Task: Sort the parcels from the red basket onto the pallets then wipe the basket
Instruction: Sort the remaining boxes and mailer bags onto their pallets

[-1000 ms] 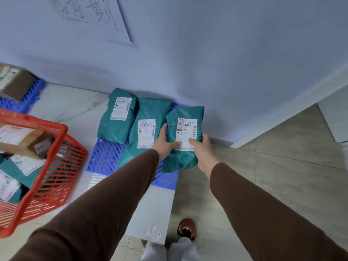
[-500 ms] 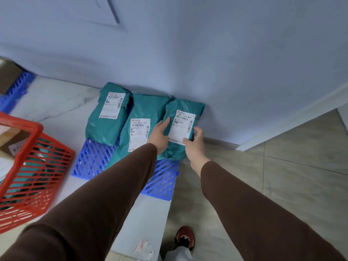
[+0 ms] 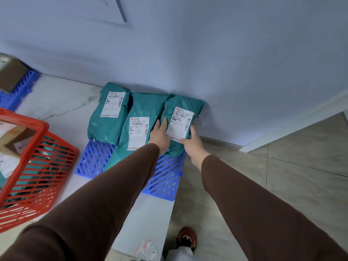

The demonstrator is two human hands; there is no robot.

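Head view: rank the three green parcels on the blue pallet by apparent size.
1. Middle parcel, largest.
2. Left parcel.
3. Right parcel, partly covered by both hands.
Left and right look close; ranking unsure.

A pale blue-grey wall fills the upper part of the view, lit softly and evenly. A sheet of paper is stuck to it near the top edge, with dark lines on it too cut off to read. A white skirting board runs along the wall's foot on the right. Below it lies a floor of large beige tiles with thin dark joints. On the left, a white marble-veined bench meets the wall, its near edge dropping to the tiles. A scrap of torn packaging lies on it near the bottom edge.
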